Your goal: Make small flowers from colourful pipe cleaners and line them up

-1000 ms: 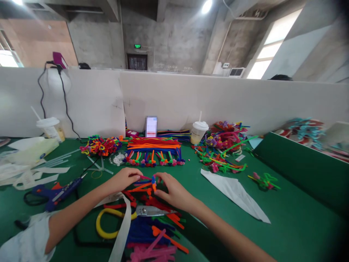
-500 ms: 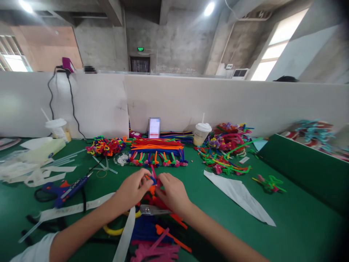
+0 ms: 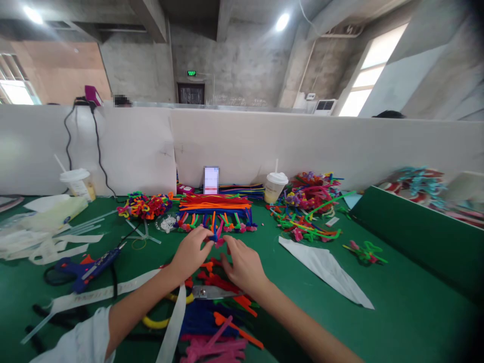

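My left hand (image 3: 191, 252) pinches a small blue and pink pipe-cleaner piece (image 3: 217, 234) at its fingertips, above the green work mat (image 3: 397, 312). My right hand (image 3: 244, 264) sits just beside that piece, its fingers apart and holding nothing. Below both hands lie orange pipe-cleaner pieces (image 3: 214, 278) and steel scissors with yellow handles (image 3: 212, 292), partly hidden by my left forearm. A white ribbon strip (image 3: 174, 322) crosses the mat under that forearm.
Nearer me lie blue and pink pipe-cleaner bundles (image 3: 200, 320). Farther off are a hot glue gun (image 3: 86, 269), a row of pipe-cleaner stems (image 3: 215, 204), colourful piles (image 3: 312, 199), lidded cups (image 3: 275, 186), a propped phone (image 3: 210, 180), and a white partition (image 3: 264, 146).
The camera view has shifted slightly. My hands have moved farther up the mat, and the small piece now sits at my left fingertips, with my right hand slightly apart from it.
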### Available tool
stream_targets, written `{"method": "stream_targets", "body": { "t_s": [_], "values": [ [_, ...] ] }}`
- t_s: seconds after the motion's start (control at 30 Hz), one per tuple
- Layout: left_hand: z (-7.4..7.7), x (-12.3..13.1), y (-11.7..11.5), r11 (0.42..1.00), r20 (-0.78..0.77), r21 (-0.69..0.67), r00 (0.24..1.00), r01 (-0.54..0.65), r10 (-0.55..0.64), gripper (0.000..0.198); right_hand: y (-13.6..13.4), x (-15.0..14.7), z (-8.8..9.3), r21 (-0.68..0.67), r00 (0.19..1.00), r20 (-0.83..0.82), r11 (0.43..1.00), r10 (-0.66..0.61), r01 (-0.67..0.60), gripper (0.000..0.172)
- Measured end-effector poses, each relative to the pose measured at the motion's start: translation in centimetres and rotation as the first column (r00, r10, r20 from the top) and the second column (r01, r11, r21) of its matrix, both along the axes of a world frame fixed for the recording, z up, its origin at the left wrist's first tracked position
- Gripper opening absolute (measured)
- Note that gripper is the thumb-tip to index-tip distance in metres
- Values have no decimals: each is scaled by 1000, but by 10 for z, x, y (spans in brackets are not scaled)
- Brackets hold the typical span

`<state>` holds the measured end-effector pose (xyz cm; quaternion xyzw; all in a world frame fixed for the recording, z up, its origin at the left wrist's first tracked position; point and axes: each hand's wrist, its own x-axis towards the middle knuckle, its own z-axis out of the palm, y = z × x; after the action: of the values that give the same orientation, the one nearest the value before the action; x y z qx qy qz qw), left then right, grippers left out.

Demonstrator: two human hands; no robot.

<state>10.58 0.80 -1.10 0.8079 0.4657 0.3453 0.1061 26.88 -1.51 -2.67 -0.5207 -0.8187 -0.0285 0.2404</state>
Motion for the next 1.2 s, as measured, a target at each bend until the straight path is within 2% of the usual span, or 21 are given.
{"method": "stream_targets", "body": {
  "t_s": [0.13,0.27,0.47,0.67,0.77,0.93,1.07,1.2],
  "values": [
    [-3,14,26,994,-85,106,996,-24,33,11,7,14,-6,-111,995,-75,992,-66,58,24],
    [-14,25,42,986,-189,150,976,-77,105,11,6,19,-11,-176,999,-15,984,-41,38,12],
    [-30,24,51,977,-311,203,942,-67,129,11,5,18,-11,-189,999,43,982,-18,26,13],
    [-33,24,55,973,-382,223,914,-52,137,9,4,17,-11,-204,999,25,979,32,-26,11],
    [-32,26,55,968,-386,242,910,-59,151,11,1,16,-10,-212,996,17,974,90,-85,10],
    [-30,24,50,966,-319,243,932,-92,169,14,-3,21,0,-254,984,76,957,163,-139,21],
    [-23,17,44,976,-257,197,957,-87,138,20,-2,32,9,-344,974,56,920,221,-189,18],
    [-12,3,43,990,-180,122,979,-76,97,23,5,41,7,-417,966,-36,874,258,-249,14]
  ]
}}
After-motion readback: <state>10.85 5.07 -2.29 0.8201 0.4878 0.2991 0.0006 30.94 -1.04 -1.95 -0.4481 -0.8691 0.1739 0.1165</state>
